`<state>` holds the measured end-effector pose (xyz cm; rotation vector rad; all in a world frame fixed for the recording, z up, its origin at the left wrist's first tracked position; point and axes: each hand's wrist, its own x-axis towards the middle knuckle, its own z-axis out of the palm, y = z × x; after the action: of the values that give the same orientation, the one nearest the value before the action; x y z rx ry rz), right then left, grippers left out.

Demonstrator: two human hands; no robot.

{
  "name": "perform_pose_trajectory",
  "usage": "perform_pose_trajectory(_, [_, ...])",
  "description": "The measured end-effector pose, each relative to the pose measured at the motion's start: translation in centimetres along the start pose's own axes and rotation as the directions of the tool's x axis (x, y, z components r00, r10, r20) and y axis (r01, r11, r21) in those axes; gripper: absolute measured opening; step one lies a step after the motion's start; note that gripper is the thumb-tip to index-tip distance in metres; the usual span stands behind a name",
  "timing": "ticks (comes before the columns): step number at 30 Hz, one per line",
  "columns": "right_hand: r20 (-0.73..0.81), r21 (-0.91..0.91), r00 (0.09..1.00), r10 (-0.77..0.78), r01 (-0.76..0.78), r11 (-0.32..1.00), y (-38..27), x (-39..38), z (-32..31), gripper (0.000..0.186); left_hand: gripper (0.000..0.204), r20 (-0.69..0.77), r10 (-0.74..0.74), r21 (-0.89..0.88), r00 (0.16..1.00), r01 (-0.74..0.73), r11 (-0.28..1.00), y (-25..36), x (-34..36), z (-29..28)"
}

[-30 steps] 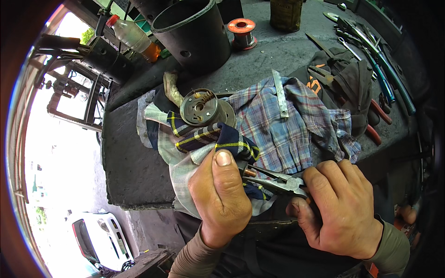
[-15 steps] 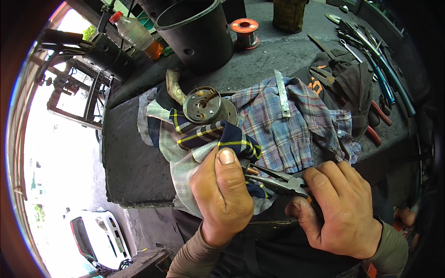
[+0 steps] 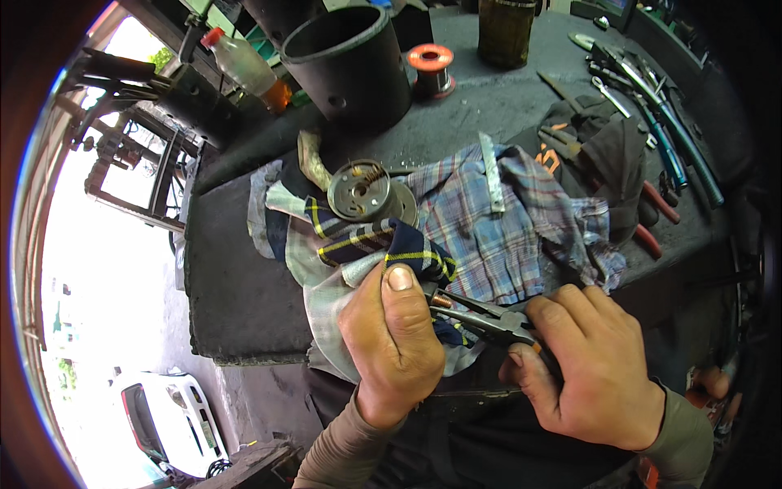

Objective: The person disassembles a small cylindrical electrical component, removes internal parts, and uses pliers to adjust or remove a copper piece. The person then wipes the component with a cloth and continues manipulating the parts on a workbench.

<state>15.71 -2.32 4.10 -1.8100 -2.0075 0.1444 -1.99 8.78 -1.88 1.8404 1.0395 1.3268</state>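
Head view: left hand [image 3: 391, 342] is a closed fist, thumb laid along the top, fingers curled and mostly turned away from the camera; they appear clamped on the hidden end of a copper-coloured threaded piece [image 3: 441, 301], which shows just past the hand on its right side. Right hand [image 3: 590, 367] has its fingers wrapped round the handles of long-nosed pliers [image 3: 507, 326], thumb on the near side; the palm covers most of the handles. Plier jaws stand apart, pointing left, with the threaded piece at their tips; cannot tell whether both jaws touch it. Location of the piece: near the front edge of the workbench [image 3: 236, 301], beside a navy-and-yellow checked cloth [image 3: 417, 247], on the near side of a round metal part [image 3: 358, 196] that sits tilted. Beyond the pliers lies a pale plaid cloth [image 3: 489, 244] with a metal strip [image 3: 493, 175] across it. Step in hand, by judgement: working the pliers at the threaded piece while the left hand steadies it. Next move probably calls for a firm left grip, jaws squared to the piece, then an even squeeze from the right hand, light enough to spare the thread. Risk noted: tips could slip toward the left thumb.
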Motion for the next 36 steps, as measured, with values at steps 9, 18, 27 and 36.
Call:
perform_pose_trajectory(9, [0.089, -0.145, 0.985, -0.146, 0.158, 0.977, 1.3, 1.5, -0.8, 0.042, 0.045, -0.007, -0.271, -0.275, 0.963, 0.259, 0.926, 0.4, 0.9, -1.4])
perform_pose_trajectory(18, [-0.216, -0.293, 0.955, -0.205, 0.137, 0.946, 3.6, 6.6, 1.3, 0.040, 0.044, 0.087, -0.279, -0.457, 0.956, 0.288, 0.841, -0.1, 1.1, -1.8])
perform_pose_trajectory(27, [-0.108, 0.215, 0.969, -0.222, 0.241, 0.946, -1.5, 7.4, 2.3, 0.034, 0.040, 0.076, -0.196, -0.375, 0.978, 0.210, 0.903, -0.3, 0.6, -1.4])
perform_pose_trajectory(36, [-0.160, 0.266, 0.955, -0.251, 0.286, 0.921, -1.0, 7.9, 2.5, 0.030, 0.043, 0.095, -0.174, -0.210, 0.980, 0.190, 0.959, 0.2, 0.6, -1.8])
